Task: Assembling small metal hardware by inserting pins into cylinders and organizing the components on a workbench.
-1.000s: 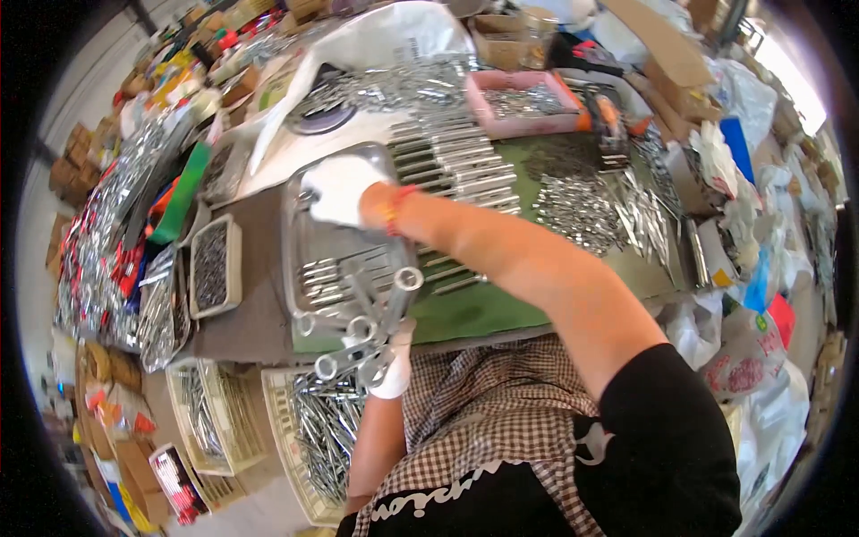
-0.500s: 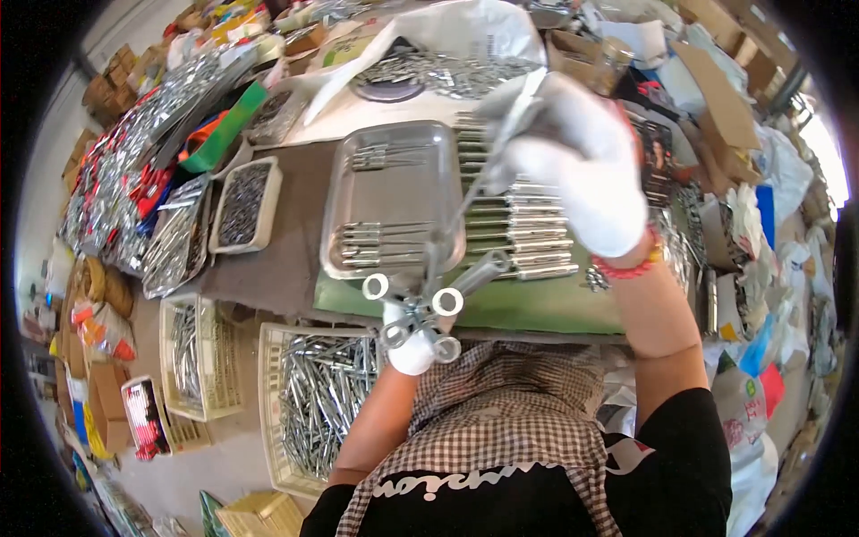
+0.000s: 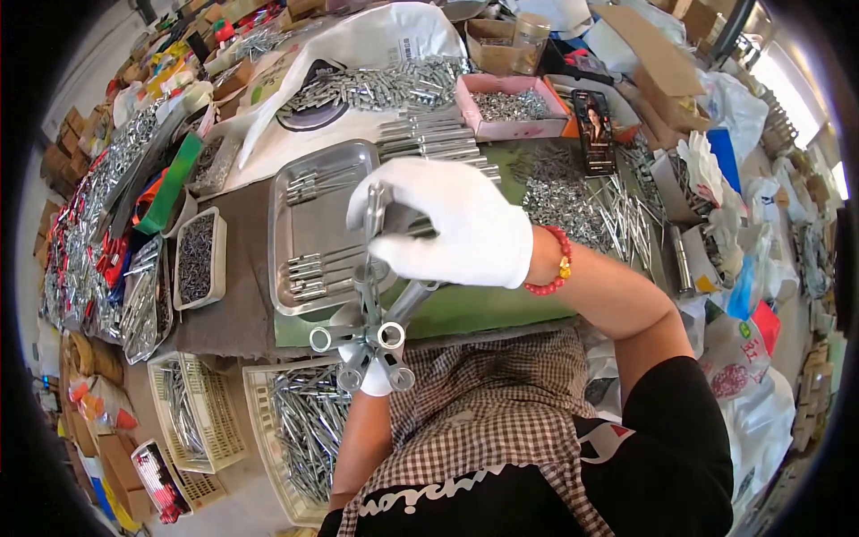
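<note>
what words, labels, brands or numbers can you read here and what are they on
I won't copy wording out, but print shows on:
Black shirt: large white lettering, only partly in view.
White sack: small print, too small to read.
Phone: screen text, too small to read.
Plastic bag: red print, unclear.

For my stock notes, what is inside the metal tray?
Two groups of slim metal parts lie in the tray, one far, one near. The gloved right hand covers part of its right side, so anything beneath cannot be seen.
</note>
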Demonstrator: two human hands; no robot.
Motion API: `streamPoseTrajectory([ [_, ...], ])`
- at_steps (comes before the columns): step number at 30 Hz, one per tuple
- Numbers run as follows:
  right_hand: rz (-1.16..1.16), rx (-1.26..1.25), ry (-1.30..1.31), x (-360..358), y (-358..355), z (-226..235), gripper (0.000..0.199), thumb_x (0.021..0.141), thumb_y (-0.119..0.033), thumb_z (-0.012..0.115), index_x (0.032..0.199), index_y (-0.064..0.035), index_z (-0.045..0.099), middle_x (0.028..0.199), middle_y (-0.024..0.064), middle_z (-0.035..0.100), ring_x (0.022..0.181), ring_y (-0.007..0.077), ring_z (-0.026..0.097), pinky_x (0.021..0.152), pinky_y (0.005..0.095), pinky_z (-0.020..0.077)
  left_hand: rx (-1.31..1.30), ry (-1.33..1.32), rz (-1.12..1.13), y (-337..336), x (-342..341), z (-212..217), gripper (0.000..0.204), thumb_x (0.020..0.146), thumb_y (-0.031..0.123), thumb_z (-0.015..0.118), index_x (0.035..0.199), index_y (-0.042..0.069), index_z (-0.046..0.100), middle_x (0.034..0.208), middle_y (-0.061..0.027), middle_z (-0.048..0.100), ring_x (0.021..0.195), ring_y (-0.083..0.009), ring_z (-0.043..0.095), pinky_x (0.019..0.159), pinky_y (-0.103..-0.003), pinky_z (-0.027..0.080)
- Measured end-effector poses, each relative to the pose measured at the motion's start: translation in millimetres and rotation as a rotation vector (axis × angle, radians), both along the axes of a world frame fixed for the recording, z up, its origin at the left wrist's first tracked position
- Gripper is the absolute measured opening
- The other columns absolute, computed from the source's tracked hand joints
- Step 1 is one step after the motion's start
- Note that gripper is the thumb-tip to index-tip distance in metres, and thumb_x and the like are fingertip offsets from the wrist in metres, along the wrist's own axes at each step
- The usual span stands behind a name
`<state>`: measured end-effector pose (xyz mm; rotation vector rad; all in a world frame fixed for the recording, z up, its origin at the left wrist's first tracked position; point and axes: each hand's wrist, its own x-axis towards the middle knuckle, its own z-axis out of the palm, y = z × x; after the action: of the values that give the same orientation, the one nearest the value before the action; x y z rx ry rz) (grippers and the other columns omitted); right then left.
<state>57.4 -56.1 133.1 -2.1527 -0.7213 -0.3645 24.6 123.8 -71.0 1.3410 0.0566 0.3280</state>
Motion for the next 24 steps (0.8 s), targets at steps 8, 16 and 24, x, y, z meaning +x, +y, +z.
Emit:
streamPoseTrajectory([
  [8, 0.013, -0.056, -0.033, 0, 3, -5, 0.026, 0.073, -0.014, 0.066, 0.097, -0.0078, 0.063, 0.09, 0.0088, 0.064, 0.083, 0.025, 0.064, 0.077, 0.034, 0.052, 0.076, -0.07, -0.135, -5, -12, 24, 0.02, 0.086, 0.017, 0.062, 0.093, -0.001, 0.057, 0.07, -0.0049, 0.059, 0.053, -0.0107, 0.055, 0.046, -0.023, 0.045],
  [16, 0.046, -0.06, -0.007, 0, 5, -3, 0.024, 0.073, -0.014, 0.065, 0.096, -0.0079, 0.062, 0.091, 0.0093, 0.063, 0.086, 0.0266, 0.063, 0.077, 0.035, 0.0514, 0.115, -0.142, -0.085, -7, -12, 30, 0.022, 0.078, 0.012, 0.07, 0.092, -0.001, 0.059, 0.071, -0.002, 0.058, 0.059, -0.0093, 0.055, 0.053, -0.024, 0.044],
  [24, 0.097, -0.115, -0.085, 2, 4, 1, 0.025, 0.077, -0.021, 0.06, 0.095, -0.0036, 0.057, 0.085, 0.0159, 0.06, 0.078, 0.0362, 0.061, 0.07, 0.0426, 0.0501, 0.106, -0.083, -0.077, -9, -13, 31, 0.021, 0.076, 0.014, 0.072, 0.086, 0.0, 0.059, 0.07, -0.0015, 0.058, 0.061, -0.0095, 0.055, 0.055, -0.025, 0.044],
])
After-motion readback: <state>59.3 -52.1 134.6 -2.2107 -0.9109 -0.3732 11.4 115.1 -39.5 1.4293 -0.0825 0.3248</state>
